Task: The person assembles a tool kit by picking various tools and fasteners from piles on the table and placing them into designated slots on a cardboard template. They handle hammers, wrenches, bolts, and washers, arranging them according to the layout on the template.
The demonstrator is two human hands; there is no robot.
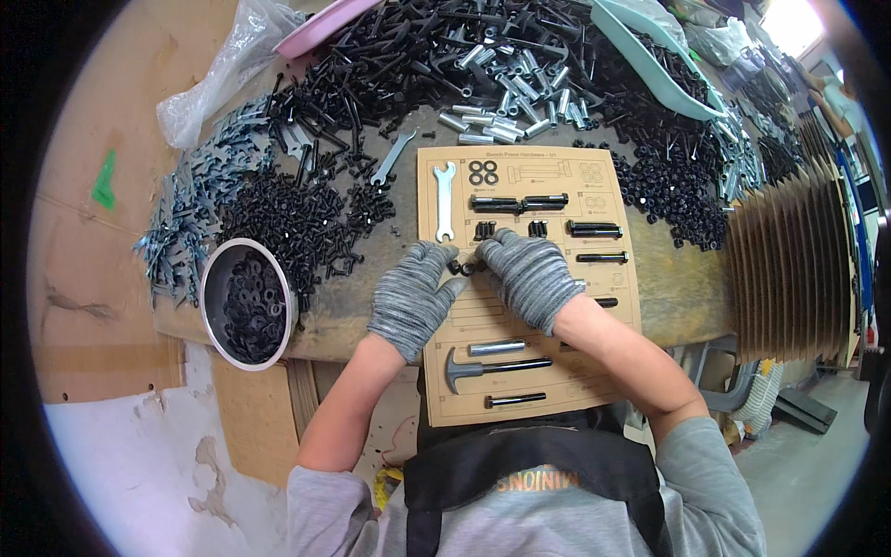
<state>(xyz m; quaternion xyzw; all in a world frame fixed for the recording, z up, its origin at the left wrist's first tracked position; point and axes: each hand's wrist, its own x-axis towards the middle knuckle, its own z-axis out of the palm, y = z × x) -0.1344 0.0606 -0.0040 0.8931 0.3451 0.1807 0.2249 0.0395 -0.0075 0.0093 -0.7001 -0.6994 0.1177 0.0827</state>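
Pinching small black bolts (pixel 467 266) fingertip-to-fingertip: left hand (pixel 411 297); right hand (pixel 527 277).

Both the left hand (pixel 411 299) and the right hand (pixel 527 276) wear knit gloves streaked grey and white. The template card (pixel 616 271) beneath them is tan cardboard with faint brown outline printing. On it lie a silver wrench (pixel 445 200), black washers (pixel 483 173), black bolts (pixel 518 202) and a hammer-shaped piece (pixel 464 368) with a dull grey head and black shaft. Heaps of loose screws (pixel 297 218) are black; the sleeves (pixel 506 93) behind are shiny silver. The steel bowl (pixel 215 278) is silver with black washers inside. One tray (pixel 320 26) is pink, another (pixel 640 56) mint green. A green mark (pixel 105 181) sits on the brown bench.
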